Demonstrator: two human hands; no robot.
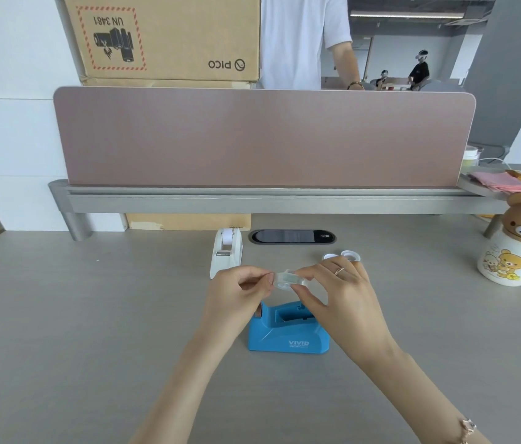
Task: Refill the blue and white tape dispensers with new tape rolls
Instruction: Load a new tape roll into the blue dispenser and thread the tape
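Both hands meet above the grey surface [76, 331], sharing a small clear roll of tape [286, 279]: the left hand [240, 291] pinches its left side between curled thumb and fingertips, and the right hand [337, 291], wearing a thin ring, pinches its right side the same way. Just below the roll and nearer the person, a blue plastic tape dispenser [288, 330] sits on the surface, its roll cradle showing empty. Beyond the left hand stands a white plastic tape dispenser [226, 251] with a white roll seated in it. Past the right hand's fingers lie two small white rings [342, 256], side by side. Farther right, well apart, stands a white mug with a brown bear lid [520, 243]. At the back rises a dusty-pink divider panel [262, 139].
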